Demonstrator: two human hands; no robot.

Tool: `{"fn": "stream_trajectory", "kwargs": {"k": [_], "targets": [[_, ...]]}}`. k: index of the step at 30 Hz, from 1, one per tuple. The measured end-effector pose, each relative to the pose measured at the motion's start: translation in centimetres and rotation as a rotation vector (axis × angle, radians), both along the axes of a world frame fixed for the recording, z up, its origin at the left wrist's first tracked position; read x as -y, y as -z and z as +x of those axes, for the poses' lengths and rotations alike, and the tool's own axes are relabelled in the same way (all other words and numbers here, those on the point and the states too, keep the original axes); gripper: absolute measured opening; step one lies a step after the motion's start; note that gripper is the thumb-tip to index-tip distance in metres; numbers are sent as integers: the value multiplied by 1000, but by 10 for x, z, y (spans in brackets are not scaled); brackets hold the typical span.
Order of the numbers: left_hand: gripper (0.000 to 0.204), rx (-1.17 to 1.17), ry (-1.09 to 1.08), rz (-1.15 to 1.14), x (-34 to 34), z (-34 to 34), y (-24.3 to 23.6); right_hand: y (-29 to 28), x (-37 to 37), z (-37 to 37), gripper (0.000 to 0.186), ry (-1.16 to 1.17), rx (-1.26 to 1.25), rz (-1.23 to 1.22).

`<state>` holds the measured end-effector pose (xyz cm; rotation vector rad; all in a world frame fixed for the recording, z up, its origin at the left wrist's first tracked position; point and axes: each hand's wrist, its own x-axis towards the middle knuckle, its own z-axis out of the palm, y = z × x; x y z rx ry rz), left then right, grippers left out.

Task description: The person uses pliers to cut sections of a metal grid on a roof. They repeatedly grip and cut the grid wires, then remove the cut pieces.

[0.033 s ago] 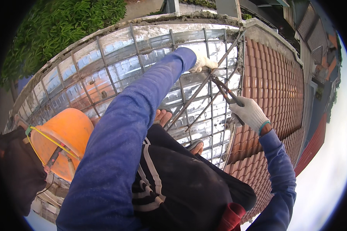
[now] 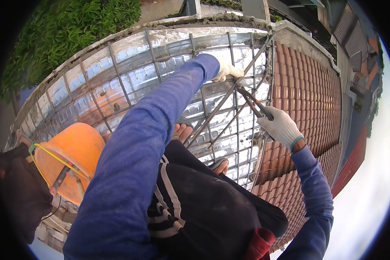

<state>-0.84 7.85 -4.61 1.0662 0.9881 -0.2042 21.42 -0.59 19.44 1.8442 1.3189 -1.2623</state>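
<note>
My left hand (image 2: 227,72), in a pale work glove, has its fingers curled against a long diagonal steel bar (image 2: 215,112) where it crosses the rebar grid. In my right hand (image 2: 282,126), also gloved, are the handles of dark end-cutting pincers (image 2: 252,102). Their jaws meet the crossing of the bars just below my left fingertips. Any wire between the jaws is too small to make out. A second slanting bar (image 2: 230,124) runs close to the pincers. Beneath the grid (image 2: 155,60) lies shiny metal sheeting (image 2: 136,82).
Bare feet in sandals, one foot (image 2: 184,131) showing here, stand on the grid. A person with an orange hard hat (image 2: 76,160) is close at left. Brown roof tiles (image 2: 305,93) slope off at right. A rough concrete edge (image 2: 130,35) borders the far side, with leafy branches (image 2: 69,39) beyond.
The pincers' handles have shifted very slightly in my right hand. My left hand stays at the same crossing.
</note>
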Motion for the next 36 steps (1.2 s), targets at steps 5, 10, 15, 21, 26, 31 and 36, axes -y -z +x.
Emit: {"fn": "stream_trajectory", "kwargs": {"k": [5, 10, 15, 21, 26, 31, 36], "targets": [[104, -20, -6, 1, 0, 3, 8, -1, -4, -3, 45, -18, -64, -161], [102, 3, -38, -3, 5, 7, 11, 4, 14, -3, 35, 403, -131, -178], [105, 29, -68, -3, 8, 4, 10, -9, 21, -15, 42, -754, 314, 501], [96, -15, -58, -28, 10, 4, 2, -4, -2, -8, 47, 46, 131, -110], [93, 33, -110, 10, 12, -1, -1, 12, 26, 11, 47, 478, -174, -238], [100, 16, -82, 16, 4, -3, -5, 18, 38, -2, 62, -306, 183, 128], [95, -2, -68, 64, 5, -3, -9, 3, 38, -22, 38, -831, 371, 553]]}}
